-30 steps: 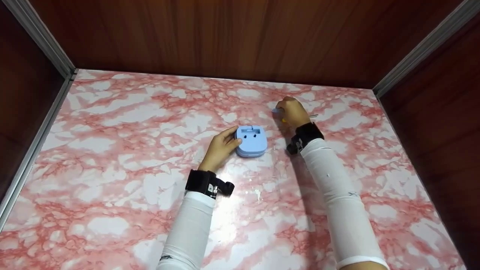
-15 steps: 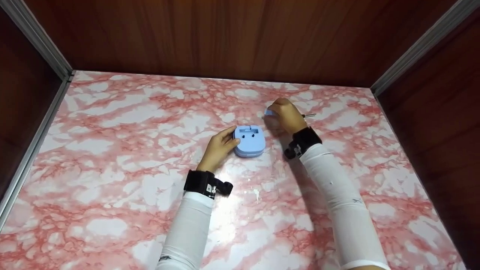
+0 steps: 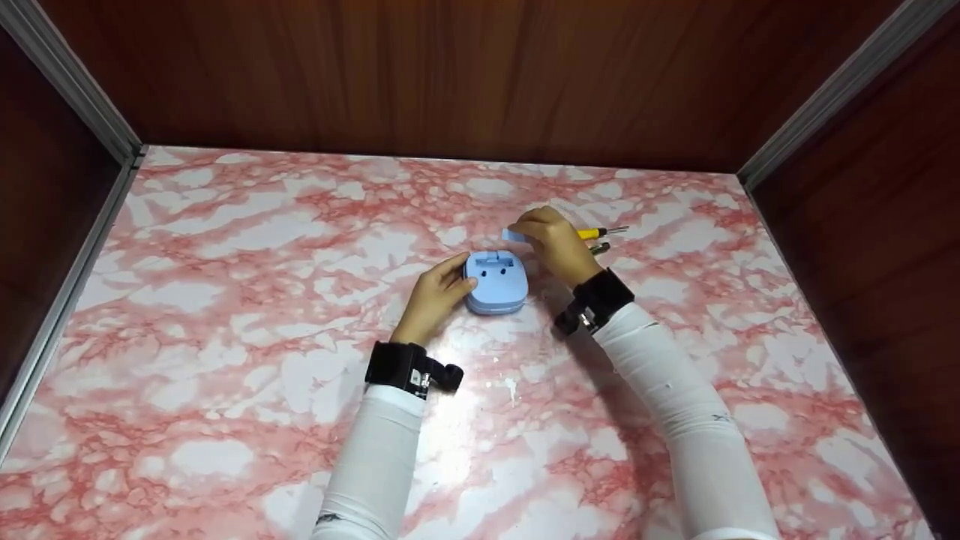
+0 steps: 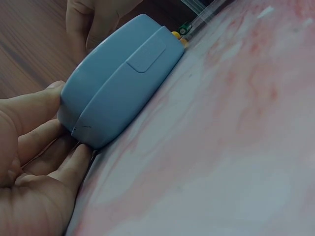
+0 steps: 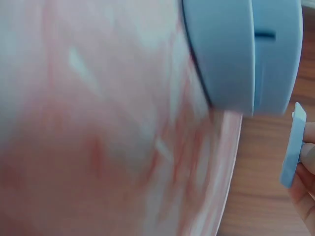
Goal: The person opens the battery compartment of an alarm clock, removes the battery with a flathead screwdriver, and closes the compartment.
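A light blue rounded-square device lies on the table with an uncovered battery compartment at its far end and two dark spots below it. My left hand grips the device's left side, thumb on the upper face; in the left wrist view the fingers reach its lower edge. Beyond the device's far right corner, my right hand pinches a small flat light blue battery cover. The right wrist view shows the cover held on edge between thumb and fingers, apart from the device.
A yellow-handled screwdriver lies partly hidden behind my right hand. A small dark cylinder is beside it, seen as a green battery in the left wrist view. Dark wood panels enclose the marbled table.
My right hand has moved left and nearer with the battery cover, uncovering more of the screwdriver and the battery. My left hand keeps its grip on the device.
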Tool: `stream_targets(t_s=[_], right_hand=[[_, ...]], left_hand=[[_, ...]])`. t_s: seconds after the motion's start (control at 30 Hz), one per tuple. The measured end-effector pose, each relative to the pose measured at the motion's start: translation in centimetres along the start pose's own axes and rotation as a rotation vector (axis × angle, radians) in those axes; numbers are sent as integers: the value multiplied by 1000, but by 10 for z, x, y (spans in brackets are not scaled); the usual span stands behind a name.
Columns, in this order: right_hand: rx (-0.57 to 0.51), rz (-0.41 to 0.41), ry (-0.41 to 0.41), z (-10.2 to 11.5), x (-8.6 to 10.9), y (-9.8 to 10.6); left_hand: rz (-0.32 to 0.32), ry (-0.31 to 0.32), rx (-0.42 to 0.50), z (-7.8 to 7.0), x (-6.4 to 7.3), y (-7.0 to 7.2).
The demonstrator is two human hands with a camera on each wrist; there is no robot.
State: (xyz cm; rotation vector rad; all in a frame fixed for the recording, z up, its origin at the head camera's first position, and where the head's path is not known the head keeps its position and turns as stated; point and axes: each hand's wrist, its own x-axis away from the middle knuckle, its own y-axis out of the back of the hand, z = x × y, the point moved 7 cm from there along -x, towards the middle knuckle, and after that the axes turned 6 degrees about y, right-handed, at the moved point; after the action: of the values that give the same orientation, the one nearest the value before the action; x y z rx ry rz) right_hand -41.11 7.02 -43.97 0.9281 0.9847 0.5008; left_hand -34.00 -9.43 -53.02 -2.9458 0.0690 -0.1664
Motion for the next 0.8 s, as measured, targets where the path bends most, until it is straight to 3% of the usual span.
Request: stream_targets(t_s=[0.37, 0.8], right_hand=[[-64, 42, -19, 17, -3, -9], [-43, 25, 86, 34, -9, -17]], left_hand=[[9, -10, 7, -1, 0, 0], [20, -38, 31, -1, -1, -1]])
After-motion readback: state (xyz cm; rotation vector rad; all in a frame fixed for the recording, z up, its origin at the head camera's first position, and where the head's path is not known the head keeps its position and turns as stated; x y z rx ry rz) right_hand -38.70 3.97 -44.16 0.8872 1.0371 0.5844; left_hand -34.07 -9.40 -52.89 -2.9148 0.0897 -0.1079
